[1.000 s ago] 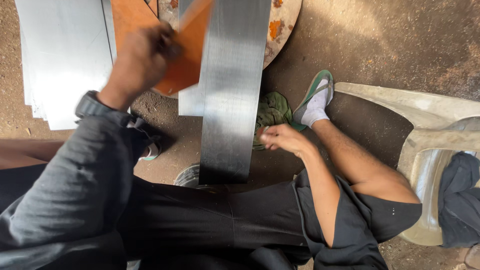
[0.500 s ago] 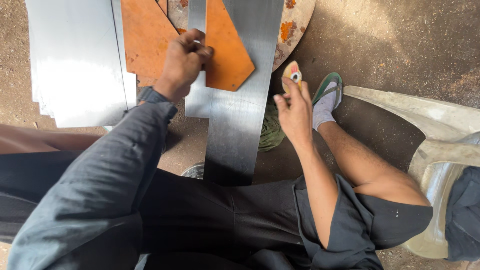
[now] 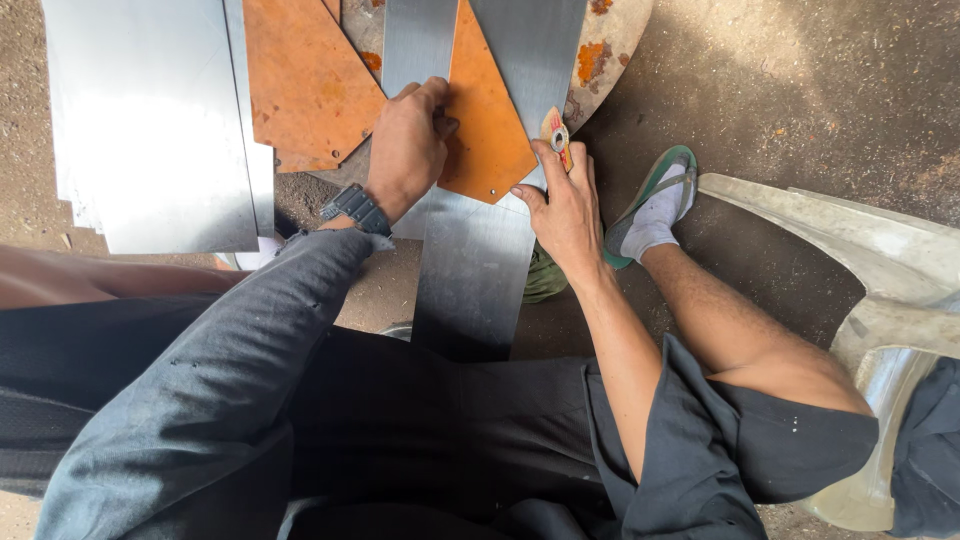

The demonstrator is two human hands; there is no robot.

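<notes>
A long shiny metal strip (image 3: 478,270) runs from my lap up over a rusty round table (image 3: 610,45). An orange triangular template (image 3: 488,130) lies on the strip. My left hand (image 3: 408,148), with a dark watch at the wrist, presses down on the template's left side. My right hand (image 3: 565,205) rests against the strip's right edge and holds a small marker with a red and yellow end (image 3: 556,135) at the template's right edge.
A stack of bright metal sheets (image 3: 150,120) lies at the left, with another orange template (image 3: 305,80) beside it. My foot in a white sock and green sandal (image 3: 655,205) rests on the dirt floor. A pale plastic chair (image 3: 870,270) stands at the right.
My left hand has laid the orange template flat on the strip and now presses it. My right hand has come up from my lap with the marker to the template's edge.
</notes>
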